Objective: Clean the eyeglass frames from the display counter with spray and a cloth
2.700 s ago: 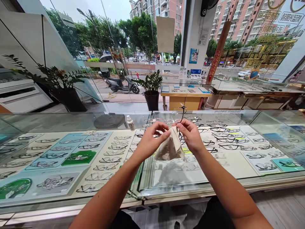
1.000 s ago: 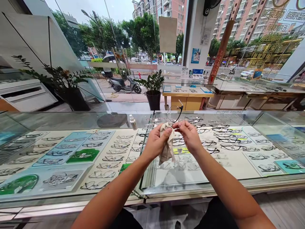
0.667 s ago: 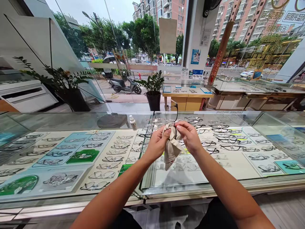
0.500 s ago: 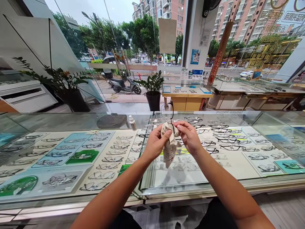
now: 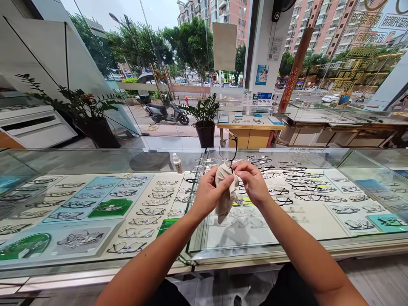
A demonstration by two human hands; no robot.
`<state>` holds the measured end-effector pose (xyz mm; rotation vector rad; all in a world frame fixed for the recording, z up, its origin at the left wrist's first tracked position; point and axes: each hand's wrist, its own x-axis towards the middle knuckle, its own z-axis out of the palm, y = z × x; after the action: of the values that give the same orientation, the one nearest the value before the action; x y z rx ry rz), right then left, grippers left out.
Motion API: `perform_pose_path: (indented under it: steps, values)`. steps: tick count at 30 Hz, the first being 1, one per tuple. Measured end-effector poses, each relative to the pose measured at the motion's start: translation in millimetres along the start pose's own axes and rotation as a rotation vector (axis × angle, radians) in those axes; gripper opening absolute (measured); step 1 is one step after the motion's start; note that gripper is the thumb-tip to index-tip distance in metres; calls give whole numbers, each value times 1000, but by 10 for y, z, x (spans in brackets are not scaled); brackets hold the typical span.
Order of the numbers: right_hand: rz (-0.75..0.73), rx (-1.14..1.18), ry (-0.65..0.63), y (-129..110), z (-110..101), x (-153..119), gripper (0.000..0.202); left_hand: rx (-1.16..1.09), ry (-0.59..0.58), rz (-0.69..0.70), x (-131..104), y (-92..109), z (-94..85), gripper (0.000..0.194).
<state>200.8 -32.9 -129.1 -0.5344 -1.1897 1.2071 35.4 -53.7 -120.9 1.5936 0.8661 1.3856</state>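
Flanking both hands [image 5: 231, 187]: small bottle [image 5: 177, 163], potted plant [image 5: 204, 121]

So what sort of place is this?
Most likely an optician's shop: rows of spectacle frames lie under a long glass display counter, and the left hand and right hand hold a beige cloth around thin black-rimmed glasses.

Both hands [image 5: 231, 189] rub glasses [image 5: 230, 148] (cloth-wrapped) above counter [image 5: 95, 199].
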Motion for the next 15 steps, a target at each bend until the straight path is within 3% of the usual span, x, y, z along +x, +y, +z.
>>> perform_pose_path:
  steps: [5,11,15]
  values:
    - [-76,-90,-24,-10,3,-10,8,62,52,6,-13,19,6,34]
    - [-275,-332,-90,-70,10,-53,11,92,79,40,-14,42,10,33]
    - [-275,-380,-111,-100,6,-67,13,106,89,39,-5,49,10,35]
